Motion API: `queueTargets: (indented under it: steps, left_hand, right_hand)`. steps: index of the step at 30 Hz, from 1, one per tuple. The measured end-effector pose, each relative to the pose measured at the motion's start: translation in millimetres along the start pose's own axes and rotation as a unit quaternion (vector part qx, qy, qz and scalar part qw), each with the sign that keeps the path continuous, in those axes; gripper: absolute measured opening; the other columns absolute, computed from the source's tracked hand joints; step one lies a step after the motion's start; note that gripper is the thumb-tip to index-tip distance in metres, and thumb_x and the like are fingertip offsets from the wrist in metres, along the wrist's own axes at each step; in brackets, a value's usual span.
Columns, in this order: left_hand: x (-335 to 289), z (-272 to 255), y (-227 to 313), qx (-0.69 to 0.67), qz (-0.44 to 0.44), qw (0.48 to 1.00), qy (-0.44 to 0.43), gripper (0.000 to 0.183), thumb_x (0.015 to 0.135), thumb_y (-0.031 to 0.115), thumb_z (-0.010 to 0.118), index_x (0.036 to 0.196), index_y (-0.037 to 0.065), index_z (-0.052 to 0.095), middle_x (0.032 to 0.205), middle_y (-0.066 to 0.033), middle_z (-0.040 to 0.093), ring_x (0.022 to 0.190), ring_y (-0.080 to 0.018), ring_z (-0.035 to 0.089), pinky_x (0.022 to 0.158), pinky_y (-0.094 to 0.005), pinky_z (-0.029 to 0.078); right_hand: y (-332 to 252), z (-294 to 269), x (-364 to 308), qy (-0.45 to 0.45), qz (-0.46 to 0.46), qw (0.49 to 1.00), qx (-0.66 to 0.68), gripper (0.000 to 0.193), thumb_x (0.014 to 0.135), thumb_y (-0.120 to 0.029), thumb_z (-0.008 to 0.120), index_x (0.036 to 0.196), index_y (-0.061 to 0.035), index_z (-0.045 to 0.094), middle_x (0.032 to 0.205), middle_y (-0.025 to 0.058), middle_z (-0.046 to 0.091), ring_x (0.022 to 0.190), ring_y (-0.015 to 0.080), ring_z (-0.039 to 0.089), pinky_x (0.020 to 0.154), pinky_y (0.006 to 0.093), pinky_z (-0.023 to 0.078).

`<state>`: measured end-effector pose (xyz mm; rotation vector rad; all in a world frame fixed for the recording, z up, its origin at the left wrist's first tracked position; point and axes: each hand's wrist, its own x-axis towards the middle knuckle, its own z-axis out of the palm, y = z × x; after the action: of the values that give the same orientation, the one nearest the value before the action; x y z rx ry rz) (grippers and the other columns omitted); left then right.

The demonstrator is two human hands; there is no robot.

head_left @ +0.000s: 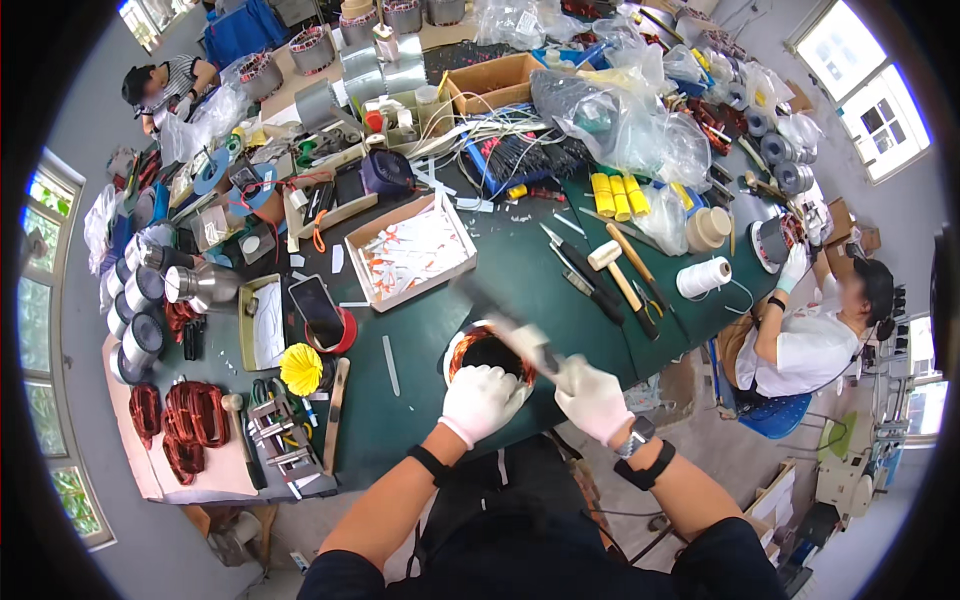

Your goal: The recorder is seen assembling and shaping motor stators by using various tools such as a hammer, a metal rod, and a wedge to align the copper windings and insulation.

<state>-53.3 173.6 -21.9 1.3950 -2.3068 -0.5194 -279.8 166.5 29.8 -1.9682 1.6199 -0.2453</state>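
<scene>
By the table's [395, 440] near edge sits a copper-wound stator [464, 345]; the left hand [484, 403] curls over its rim, probably to steady it, any pinch hidden from me; the right hand [590, 398] clenches a blurred hammer-like tool [527, 342], likely for control.

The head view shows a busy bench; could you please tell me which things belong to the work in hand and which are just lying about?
In use:
- copper-wound ring, at the left grip
- blurred tool, in the right grip

Apparently lying about:
- phone
- yellow ruffled object
- white spool
- pale-headed mallet
</scene>
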Motion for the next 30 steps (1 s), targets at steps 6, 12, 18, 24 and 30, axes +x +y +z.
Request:
queueTargets:
  steps: [6, 12, 18, 24, 30]
  left_hand:
    - [-17.0, -35.8, -23.2, -0.142, 0.081, 0.982, 0.095, 0.014, 0.081, 0.007, 0.076, 0.094, 0.003, 0.071, 0.085, -0.0136, 0.067, 0.085, -0.0342, 0.066, 0.075, -0.0461, 0.052]
    - [-92.9, -55.6, -52.3, -0.104, -0.186, 0.95, 0.228, 0.013, 0.087, -0.002, 0.069, 0.099, 0.002, 0.07, 0.097, -0.0164, 0.07, 0.091, -0.0362, 0.067, 0.085, -0.0443, 0.054]
    - [-151.3, -68.9, -76.9, -0.123, -0.303, 0.919, 0.22, 0.015, 0.093, -0.004, 0.065, 0.107, -0.001, 0.069, 0.101, -0.0154, 0.069, 0.096, -0.0312, 0.069, 0.089, -0.0385, 0.054]
    - [-176.3, -72.4, -81.8, -0.141, -0.369, 0.898, 0.195, 0.016, 0.095, 0.0, 0.065, 0.11, -0.002, 0.069, 0.102, -0.0167, 0.069, 0.096, -0.031, 0.069, 0.088, -0.0376, 0.055]
    - [-172.0, -66.4, -75.9, -0.126, -0.343, 0.917, 0.158, 0.016, 0.096, 0.001, 0.065, 0.112, -0.003, 0.069, 0.105, -0.0173, 0.071, 0.098, -0.0297, 0.07, 0.091, -0.037, 0.055]
  right_hand:
    - [-18.6, -23.5, 11.2, 0.033, 0.021, 0.999, 0.001, 0.029, 0.091, -0.022, 0.069, 0.108, -0.0023, 0.057, 0.088, 0.0232, 0.071, 0.085, 0.0447, 0.071, 0.078, 0.0532, 0.057]
    - [8.3, -19.0, 4.9, -0.081, 0.039, 0.993, -0.075, 0.027, 0.091, -0.021, 0.07, 0.106, -0.0026, 0.057, 0.086, 0.0213, 0.071, 0.083, 0.0434, 0.072, 0.075, 0.0526, 0.057]
    - [9.5, -10.1, -3.0, -0.019, 0.005, 1.0, -0.022, 0.026, 0.091, -0.022, 0.069, 0.104, -0.0028, 0.057, 0.086, 0.0202, 0.072, 0.083, 0.0411, 0.073, 0.075, 0.0503, 0.058]
    - [-27.0, -34.9, -9.3, -0.021, -0.04, 0.999, -0.025, 0.025, 0.087, -0.021, 0.072, 0.102, -0.004, 0.059, 0.083, 0.0181, 0.071, 0.08, 0.0405, 0.072, 0.073, 0.0508, 0.058]
    - [-3.7, -14.5, -17.5, -0.136, -0.049, 0.98, -0.133, 0.028, 0.087, -0.023, 0.075, 0.103, -0.0053, 0.061, 0.088, 0.0145, 0.072, 0.08, 0.0377, 0.073, 0.075, 0.0495, 0.059]
